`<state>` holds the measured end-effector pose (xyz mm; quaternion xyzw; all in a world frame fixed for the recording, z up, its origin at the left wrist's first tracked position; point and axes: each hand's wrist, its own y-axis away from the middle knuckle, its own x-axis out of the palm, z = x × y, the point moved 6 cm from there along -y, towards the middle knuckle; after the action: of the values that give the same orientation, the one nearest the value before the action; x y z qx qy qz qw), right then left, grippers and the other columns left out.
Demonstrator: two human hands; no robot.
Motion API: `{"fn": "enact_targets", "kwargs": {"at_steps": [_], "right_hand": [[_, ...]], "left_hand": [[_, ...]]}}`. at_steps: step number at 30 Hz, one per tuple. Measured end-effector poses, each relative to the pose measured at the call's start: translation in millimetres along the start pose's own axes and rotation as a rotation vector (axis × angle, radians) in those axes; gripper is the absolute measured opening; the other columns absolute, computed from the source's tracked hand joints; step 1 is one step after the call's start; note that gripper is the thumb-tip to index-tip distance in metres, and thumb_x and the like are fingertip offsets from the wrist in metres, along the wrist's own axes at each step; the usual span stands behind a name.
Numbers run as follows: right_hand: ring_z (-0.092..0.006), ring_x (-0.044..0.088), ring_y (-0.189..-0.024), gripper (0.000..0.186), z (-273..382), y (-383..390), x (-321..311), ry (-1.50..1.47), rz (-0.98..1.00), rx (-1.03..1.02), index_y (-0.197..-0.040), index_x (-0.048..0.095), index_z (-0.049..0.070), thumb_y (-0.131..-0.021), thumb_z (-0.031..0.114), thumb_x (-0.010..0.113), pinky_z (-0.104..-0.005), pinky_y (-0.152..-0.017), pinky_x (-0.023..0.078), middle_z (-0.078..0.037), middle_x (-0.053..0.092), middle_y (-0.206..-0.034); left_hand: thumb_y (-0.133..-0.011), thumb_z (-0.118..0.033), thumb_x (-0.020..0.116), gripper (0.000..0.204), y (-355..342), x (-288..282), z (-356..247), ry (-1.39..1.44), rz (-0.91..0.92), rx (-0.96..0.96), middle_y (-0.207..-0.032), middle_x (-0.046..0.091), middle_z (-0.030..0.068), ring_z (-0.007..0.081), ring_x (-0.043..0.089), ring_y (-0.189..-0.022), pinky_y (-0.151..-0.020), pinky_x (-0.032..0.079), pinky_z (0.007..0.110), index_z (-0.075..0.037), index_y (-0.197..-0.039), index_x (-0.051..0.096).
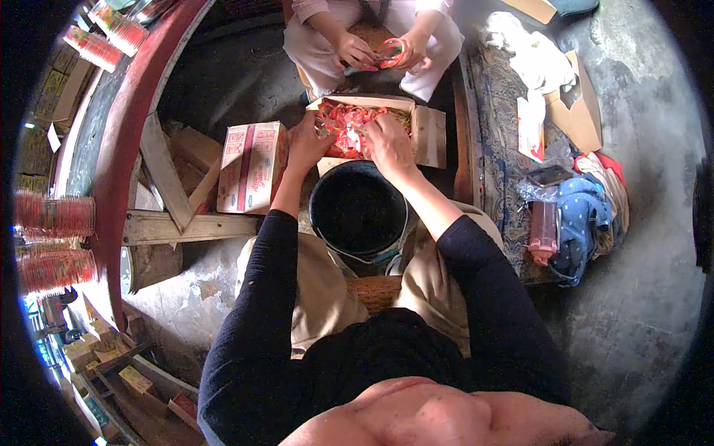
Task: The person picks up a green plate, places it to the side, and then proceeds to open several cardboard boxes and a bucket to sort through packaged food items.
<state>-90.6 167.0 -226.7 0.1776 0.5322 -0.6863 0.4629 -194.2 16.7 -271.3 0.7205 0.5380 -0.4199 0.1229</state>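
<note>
Straight ahead of me sits an open cardboard box (434, 137) filled with crinkled red and clear plastic pieces (346, 119). My left hand (308, 141) reaches over its left side, fingers bent in among the pieces. From the right, my right hand (390, 143) comes over the same heap with its fingers curled together. A pale, shiny bit shows between the two hands; what each one grips is too small to name. Below the box, between my knees, stands a dark bucket (357, 208) with a thin wire handle.
Opposite, a co-worker's hands (383, 53) hold a red-rimmed ring-like piece. A closed carton (251, 167) stands left of the box. Stacks of red-patterned plastic cups (56, 271) line the red-edged bench (123, 149). At right, a patterned mat (502, 149) bears cloths and a pink bottle (544, 232).
</note>
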Motion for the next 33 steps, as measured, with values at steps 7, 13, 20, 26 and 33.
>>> {"fn": "enact_targets", "kwargs": {"at_steps": [7,13,20,26,33], "right_hand": [[-0.0295,0.054,-0.091,0.012,5.3,-2.1,9.4,0.087,-0.049,-0.079,-0.087,0.056,0.002,-0.077,0.008,0.06,-0.0406,-0.08,0.047,-0.012,0.053,-0.091],[-0.0304,0.055,-0.089,0.014,-11.7,-0.1,11.6,-0.062,-0.052,0.078,-0.088,0.057,0.001,-0.075,0.002,0.062,-0.0416,-0.078,0.047,-0.014,0.053,-0.09],[-0.0324,0.055,-0.089,0.015,-8.9,-0.5,8.1,0.004,-0.034,0.015,-0.087,0.058,0.002,-0.073,0.002,0.064,-0.0439,-0.075,0.046,-0.014,0.053,-0.089],[-0.0324,0.055,-0.087,0.016,-14.7,0.3,15.2,-0.094,-0.058,0.101,-0.087,0.058,0.001,-0.072,0.003,0.066,-0.0439,-0.076,0.046,-0.014,0.053,-0.088],[-0.0329,0.054,-0.088,0.014,-10.6,-0.1,11.4,0.036,-0.003,0.002,-0.086,0.057,0.0,-0.073,-0.001,0.061,-0.0435,-0.08,0.047,-0.015,0.053,-0.09]], "left_hand": [[-0.073,-0.027,0.073,0.053,1.2,28.3,34.2,0.349,0.167,-0.104,-0.09,0.065,0.0156,0.0292,0.064,-0.075,-0.071,0.048,0.038,-0.002,-0.115,0.052],[-0.078,-0.021,0.069,0.044,1.2,34.7,29.6,0.503,0.239,-0.115,-0.091,0.065,0.0072,0.0139,0.059,-0.072,-0.067,0.048,0.031,-0.002,-0.115,0.053],[-0.082,-0.018,0.065,0.036,7.6,35.3,23.4,0.715,0.345,-0.237,-0.092,0.063,0.0052,0.0118,0.057,-0.074,-0.067,0.047,0.03,-0.002,-0.112,0.055],[-0.082,-0.017,0.065,0.036,7.7,29.7,23.4,0.59,0.349,-0.211,-0.093,0.062,0.0038,0.0107,0.056,-0.08,-0.072,0.046,0.026,-0.003,-0.113,0.056],[-0.08,-0.019,0.068,0.04,13.0,24.6,9.4,0.725,0.408,-0.409,-0.092,0.062,0.0043,0.0109,0.056,-0.08,-0.071,0.045,0.026,-0.003,-0.114,0.056]]}}
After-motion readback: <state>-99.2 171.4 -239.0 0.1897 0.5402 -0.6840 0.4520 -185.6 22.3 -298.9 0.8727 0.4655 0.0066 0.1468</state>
